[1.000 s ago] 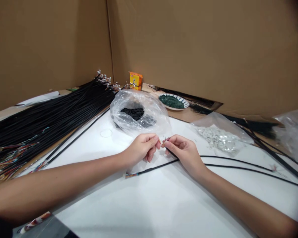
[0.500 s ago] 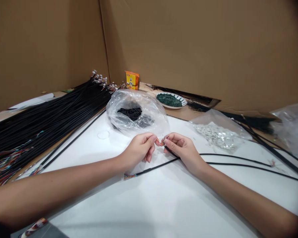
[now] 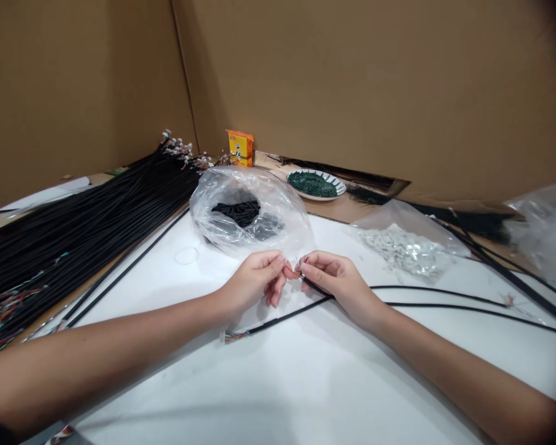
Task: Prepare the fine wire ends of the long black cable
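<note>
My left hand (image 3: pixel 262 277) is closed in a pinch on thin orange wires (image 3: pixel 293 269) that come out of a black cable's end. Facing it, my right hand (image 3: pixel 336 278) grips the black cable (image 3: pixel 311 284) just behind its bared end, with a few dark strands sticking up by the fingertips. Below both hands, another black cable (image 3: pixel 287 314) lies on the white table, its coloured wires (image 3: pixel 237 336) running into a small white connector (image 3: pixel 223 337). More cable passes under my right wrist towards the right, one length ending in loose thin wires (image 3: pixel 509 301).
A thick bundle of black cables (image 3: pixel 88 204) fills the left side. Behind my hands sits an open plastic bag of short black tubes (image 3: pixel 238 212). To the right is a bag of small white pieces (image 3: pixel 403 247). Farther back are a plate (image 3: pixel 341 185) of dark green bits and an orange box (image 3: pixel 240 148).
The view has shifted slightly, so most things appear a little farther left. The white connector of the lying cable now shows beside my left wrist. Both hands keep their hold.
</note>
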`<state>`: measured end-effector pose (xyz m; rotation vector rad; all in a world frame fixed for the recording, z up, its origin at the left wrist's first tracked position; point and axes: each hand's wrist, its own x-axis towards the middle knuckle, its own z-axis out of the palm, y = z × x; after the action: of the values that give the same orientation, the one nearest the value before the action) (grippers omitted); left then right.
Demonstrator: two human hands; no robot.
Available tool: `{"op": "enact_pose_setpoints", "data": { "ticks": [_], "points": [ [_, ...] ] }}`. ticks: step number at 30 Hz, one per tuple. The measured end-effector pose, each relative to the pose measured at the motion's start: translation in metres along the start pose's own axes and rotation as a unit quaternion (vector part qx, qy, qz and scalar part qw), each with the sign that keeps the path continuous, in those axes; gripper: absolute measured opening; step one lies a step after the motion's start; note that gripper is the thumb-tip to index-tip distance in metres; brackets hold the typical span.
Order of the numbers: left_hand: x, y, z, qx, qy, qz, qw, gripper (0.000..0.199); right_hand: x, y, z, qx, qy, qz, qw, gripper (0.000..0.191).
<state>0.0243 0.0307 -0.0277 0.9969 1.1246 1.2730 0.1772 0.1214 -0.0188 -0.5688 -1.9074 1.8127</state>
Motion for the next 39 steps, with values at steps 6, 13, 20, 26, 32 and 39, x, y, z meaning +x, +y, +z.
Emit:
{"op": "enact_pose_setpoints", "data": {
  "ticks": [6,13,20,26,32,39],
  "points": [
    [-0.0005,-0.0003,0.0002,0.008,0.012,0.003,1.000,0.030,0.0017,0.0013,-0.0021,0.027,0.005,0.020,0.999,0.026],
    [-0.0005,0.0012,0.0010,0.016,0.019,-0.011,1.000,0.030,0.0016,0.0028,-0.0029,0.053,0.026,0.031,0.998,0.022],
    [-0.0003,0.0006,0.0006,0.020,0.014,-0.016,1.000,0.030,0.0009,0.0023,-0.0024,0.073,0.029,0.039,0.996,0.021],
    [-0.0006,0.0024,0.0015,0.028,0.021,-0.010,0.999,0.030,0.0007,0.0056,-0.0042,0.074,0.029,0.035,0.996,0.021],
    [-0.0015,0.0018,0.0004,0.026,0.011,-0.007,1.000,0.032,0.0011,0.0046,-0.0043,0.068,0.025,0.036,0.997,0.021],
    [-0.0058,0.0024,0.0042,0.089,0.048,0.026,0.995,0.025,0.0020,0.0062,-0.0043,0.061,0.017,0.029,0.998,0.019]
  ]
}}
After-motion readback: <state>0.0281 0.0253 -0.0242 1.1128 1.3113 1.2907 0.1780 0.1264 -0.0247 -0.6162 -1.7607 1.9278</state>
